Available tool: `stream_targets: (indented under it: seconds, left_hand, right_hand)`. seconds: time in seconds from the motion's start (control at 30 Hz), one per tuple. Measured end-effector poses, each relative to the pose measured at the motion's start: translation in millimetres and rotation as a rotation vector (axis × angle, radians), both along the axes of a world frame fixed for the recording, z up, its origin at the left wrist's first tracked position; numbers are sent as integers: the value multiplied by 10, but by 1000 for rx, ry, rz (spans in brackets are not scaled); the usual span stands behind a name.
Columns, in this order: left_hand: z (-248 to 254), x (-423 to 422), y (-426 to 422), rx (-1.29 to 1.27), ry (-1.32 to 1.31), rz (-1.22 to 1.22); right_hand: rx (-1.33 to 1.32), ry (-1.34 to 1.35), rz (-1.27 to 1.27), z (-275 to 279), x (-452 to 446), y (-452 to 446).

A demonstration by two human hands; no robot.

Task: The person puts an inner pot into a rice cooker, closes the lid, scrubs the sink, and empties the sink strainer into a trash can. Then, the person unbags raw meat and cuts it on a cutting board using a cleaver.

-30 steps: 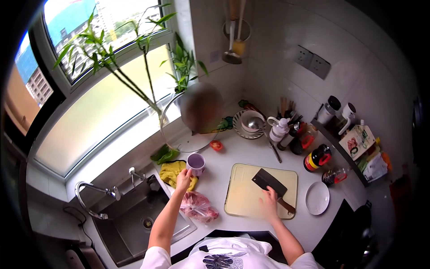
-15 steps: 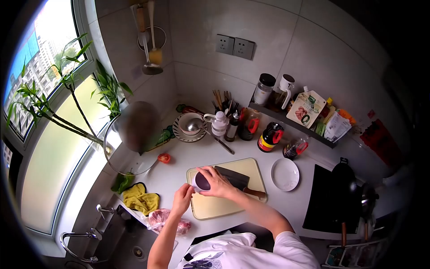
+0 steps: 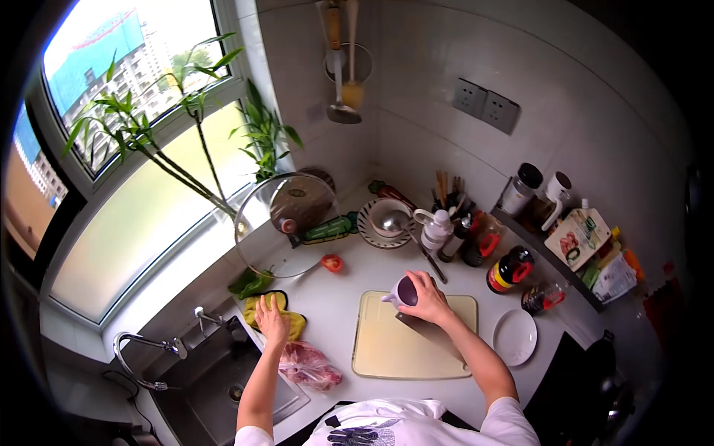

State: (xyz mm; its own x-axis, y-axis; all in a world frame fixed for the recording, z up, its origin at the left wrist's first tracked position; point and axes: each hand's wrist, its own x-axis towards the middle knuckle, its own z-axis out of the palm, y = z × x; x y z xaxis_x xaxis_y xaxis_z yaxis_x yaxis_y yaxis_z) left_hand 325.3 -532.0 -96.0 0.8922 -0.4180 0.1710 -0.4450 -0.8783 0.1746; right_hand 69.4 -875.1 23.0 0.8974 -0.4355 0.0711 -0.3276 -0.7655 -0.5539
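Observation:
My right hand is closed around a small lilac cup tilted above the cream cutting board. Its dark inside faces up, and a small handle or spout points left. A cleaver lies on the board, mostly hidden beneath my right hand and forearm. My left hand reaches over the yellow cloth at the sink's edge, its fingers stretched out. Whether they touch the cloth I cannot tell. Just below that hand lies a plastic bag of raw meat.
A glass lid leans by the window near a cut tomato and a green pepper. Bowls and sauce bottles line the wall. A white plate sits right of the board; the sink is left.
My left hand has left the cup and moved left to the yellow cloth. The cup stays in my right hand over the board. The camera view has shifted left.

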Motion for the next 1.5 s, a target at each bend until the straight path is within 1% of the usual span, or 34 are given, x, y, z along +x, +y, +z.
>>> stream_targets:
  seconds: [0.07,0.13,0.2,0.23,0.27,0.33,0.37,0.47,0.5,0.6,0.63,0.67,0.73,0.8,0.87,0.93,0.97,1.0,1.07,1.1,1.13,1.2,1.23,1.3,1.33,1.4,1.43,1.47,1.5]
  left_hand:
    - [55,170,-54,-17,59,112]
    - [39,337,-91,57,63,190]
    - [-18,536,-61,95,259,232]
    - [-39,588,-75,109,219,293]
    - [-43,653,-35,61,237,275]
    - [-17,829,58,-7,185,189]
    - [-12,868,100,-45,-1,140]
    - [30,1104,235,-118,-61,114]
    - [33,1128,266,-205,-134,147]
    - [70,1156,486,-172,-149,174]
    - [70,1170,602,-3,-127,136]
    - [70,1193,644,-3,-124,139]
    - [285,1161,698,384,38,37]
    - [526,1190,529,222,157,85]
    - [447,1300,411,69,143,33]
    - [224,1434,337,111,138,-31]
    - [74,1471,322,55,91,-70]
    - [34,1495,302,51,94,-72]
    - [-60,1512,267,51,115,2]
    - [-57,1481,273,0,119,15]
    - [-55,1454,305,0,130,20]
    - [-10,1385,413,32,264,10]
    - [49,1323,483,32,266,22]
    - [207,1176,618,-252,218,167]
    - [316,1127,695,-424,183,266]
    - [534,1066,876,-814,153,354]
    - [568,1061,983,-901,114,379]
    - [614,1037,1106,-1087,244,400]
    - [750,977,1174,-1127,246,406]
  right_hand:
    - [0,20,38,-4,237,26]
    - [-4,-29,107,-19,482,68]
    - [6,-23,150,-8,692,159]
    - [17,-7,177,11,783,220]
    - [28,10,201,15,861,278]
    - [34,26,246,-19,988,390]
    - [32,35,266,-42,1064,445]
    - [33,31,309,-112,1248,641]
    - [47,51,319,-110,1312,714]
    - [47,38,354,-220,1508,918]
    - [50,7,369,-283,1574,981]
    - [50,10,371,-351,1648,1039]
    - [78,9,399,-477,1797,1189]
    - [54,-13,419,-564,1945,1364]
    - [42,37,394,-633,2074,1536]
    - [1,1,395,-708,2143,1653]
    - [15,3,379,-728,2172,1698]
    - [27,5,363,-695,2211,1737]
    - [22,-12,358,-621,2210,1800]
    - [26,-34,376,-559,2217,1825]
    - [33,-54,398,-513,2221,1863]
    - [36,-62,435,-433,2268,1952]
    - [32,-87,462,-401,2319,1995]
    - [55,-96,497,-367,2425,2094]
    - [82,-107,520,-341,2487,2166]
    - [91,-109,527,-294,2624,2336]
    - [62,-131,541,-290,2725,2411]
    - [33,-153,555,-291,2828,2497]
    - [34,-187,558,-306,2944,2598]
